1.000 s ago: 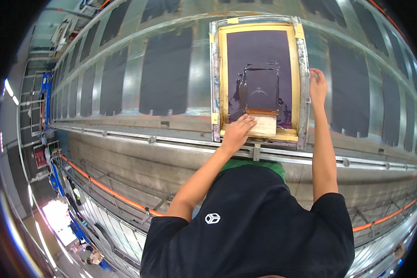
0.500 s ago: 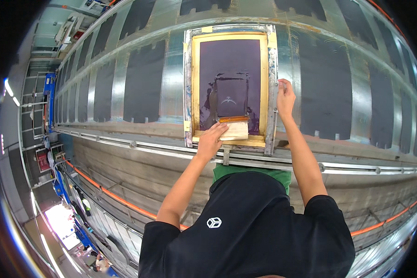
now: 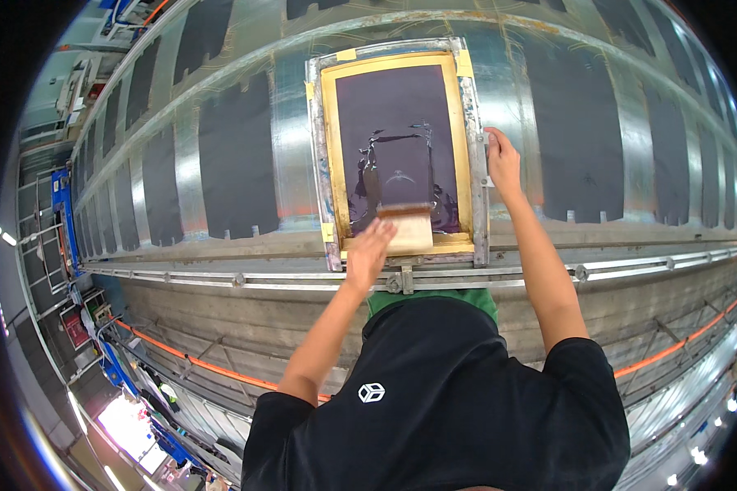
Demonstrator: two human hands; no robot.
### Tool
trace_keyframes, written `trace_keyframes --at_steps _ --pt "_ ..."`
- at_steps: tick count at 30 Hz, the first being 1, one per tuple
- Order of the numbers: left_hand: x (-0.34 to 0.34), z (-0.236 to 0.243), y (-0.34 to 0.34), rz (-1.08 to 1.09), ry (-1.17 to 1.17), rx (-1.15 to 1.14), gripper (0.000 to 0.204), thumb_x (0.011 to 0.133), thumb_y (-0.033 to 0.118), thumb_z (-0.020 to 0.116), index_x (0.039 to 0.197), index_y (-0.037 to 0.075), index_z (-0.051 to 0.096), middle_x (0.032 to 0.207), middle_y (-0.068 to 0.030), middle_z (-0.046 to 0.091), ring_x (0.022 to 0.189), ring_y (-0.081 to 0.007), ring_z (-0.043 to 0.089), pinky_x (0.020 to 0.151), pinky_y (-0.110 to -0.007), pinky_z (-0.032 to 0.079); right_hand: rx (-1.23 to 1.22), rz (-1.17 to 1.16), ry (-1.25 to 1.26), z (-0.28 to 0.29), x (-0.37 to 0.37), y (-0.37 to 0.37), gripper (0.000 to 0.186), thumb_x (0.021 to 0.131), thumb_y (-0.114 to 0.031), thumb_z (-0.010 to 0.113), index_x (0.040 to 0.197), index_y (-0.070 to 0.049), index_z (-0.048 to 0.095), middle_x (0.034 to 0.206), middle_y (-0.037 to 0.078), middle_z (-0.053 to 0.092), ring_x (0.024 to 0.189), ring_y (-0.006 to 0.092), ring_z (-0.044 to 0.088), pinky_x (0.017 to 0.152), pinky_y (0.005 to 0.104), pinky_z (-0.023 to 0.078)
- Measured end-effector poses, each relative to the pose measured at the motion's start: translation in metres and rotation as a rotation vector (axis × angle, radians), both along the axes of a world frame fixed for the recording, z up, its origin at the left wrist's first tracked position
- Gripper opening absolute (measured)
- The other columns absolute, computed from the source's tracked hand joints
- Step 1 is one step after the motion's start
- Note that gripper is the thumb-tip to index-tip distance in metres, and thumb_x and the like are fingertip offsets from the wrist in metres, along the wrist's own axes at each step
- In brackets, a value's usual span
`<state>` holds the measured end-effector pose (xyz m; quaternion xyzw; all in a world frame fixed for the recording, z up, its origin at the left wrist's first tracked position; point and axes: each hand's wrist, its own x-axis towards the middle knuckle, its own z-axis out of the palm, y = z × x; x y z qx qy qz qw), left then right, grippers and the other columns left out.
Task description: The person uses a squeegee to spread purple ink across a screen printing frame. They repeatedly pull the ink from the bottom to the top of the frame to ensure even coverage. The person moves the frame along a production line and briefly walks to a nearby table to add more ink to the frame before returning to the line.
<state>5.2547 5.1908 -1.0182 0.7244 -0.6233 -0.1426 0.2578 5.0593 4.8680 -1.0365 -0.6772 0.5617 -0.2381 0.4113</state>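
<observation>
A rectangular screen-printing frame (image 3: 479, 221) lies over the long table in front of me, with yellow tape around its dark purple mesh (image 3: 395, 96). Wet dark ink (image 3: 445, 214) glistens round a rectangle in the mesh's lower half, where a small pale curved design shows. My left hand (image 3: 369, 250) is closed on the left end of a squeegee (image 3: 411, 236), a pale wooden block with a brownish blade, at the near end of the mesh. Motion blurs both. My right hand (image 3: 504, 164) curls its fingers on the frame's right side, by a metal bracket.
Dark fabric panels (image 3: 237, 155) lie in rows along the shiny table, left and right of the frame. The panel to the right (image 3: 577, 139) bears a small dark mark. A metal rail (image 3: 319, 280) runs along the near edge. Orange piping (image 3: 663, 353) lies behind me.
The view has shifted, and the printing frame and my hands sit a little further left in it. The panel to the right now shows a mark not seen before. Both hands keep their holds.
</observation>
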Motion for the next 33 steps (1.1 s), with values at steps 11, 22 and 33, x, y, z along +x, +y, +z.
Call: trace_keyframes --at_steps 11,22,33 --pt "0.072 0.026 -0.150 0.089 0.174 -0.077 0.043 0.075 -0.010 0.064 0.114 0.007 0.072 0.120 -0.0117 0.072 0.112 -0.0346 0.067 0.096 -0.043 0.055 -0.492 0.708 0.399 0.062 0.077 0.045 0.043 0.079 -0.018 0.081 0.120 -0.012 0.070 0.120 -0.001 0.067 0.108 0.0247 0.058 0.090 0.0401 0.044" --pt "0.039 0.009 -0.072 0.016 0.075 -0.099 0.050 0.073 -0.011 0.063 0.118 0.010 0.070 0.126 -0.0107 0.070 0.123 -0.0315 0.065 0.092 -0.043 0.055 -0.480 0.634 0.272 0.059 0.027 0.127 0.041 0.077 -0.011 0.076 0.117 -0.012 0.071 0.117 0.001 0.067 0.107 0.0251 0.057 0.090 0.0418 0.045" --pt "0.052 0.016 -0.113 0.038 0.149 0.034 0.043 0.076 -0.009 0.062 0.115 0.007 0.070 0.119 -0.0134 0.071 0.107 -0.0369 0.068 0.094 -0.044 0.056 -0.470 0.624 0.219 0.035 0.043 0.093 0.034 0.079 -0.013 0.075 0.113 -0.009 0.072 0.113 0.006 0.068 0.105 0.0282 0.058 0.092 0.0418 0.046"
